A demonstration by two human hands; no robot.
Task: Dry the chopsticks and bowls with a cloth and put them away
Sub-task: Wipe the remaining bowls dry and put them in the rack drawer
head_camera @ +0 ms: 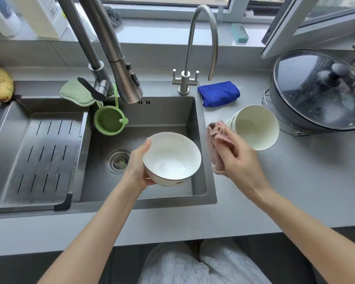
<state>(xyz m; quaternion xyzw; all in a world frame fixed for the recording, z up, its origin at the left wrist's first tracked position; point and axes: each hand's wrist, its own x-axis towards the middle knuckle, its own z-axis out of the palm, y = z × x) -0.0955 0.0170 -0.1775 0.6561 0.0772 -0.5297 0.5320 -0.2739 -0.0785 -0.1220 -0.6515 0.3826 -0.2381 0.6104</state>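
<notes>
While the left hand (pixel 138 167) holds the white bowl (pixel 171 158) above the sink (pixel 166 113), thumb on the rim and fingers wrapped under, and the right hand (pixel 236 158) beside it has its fingers closed round the pink cloth (pixel 214 140), the bowl, if wet, might slip and chip.

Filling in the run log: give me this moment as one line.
left hand holds bowl over sink | right hand grips pink cloth | bowl stack on counter
</notes>
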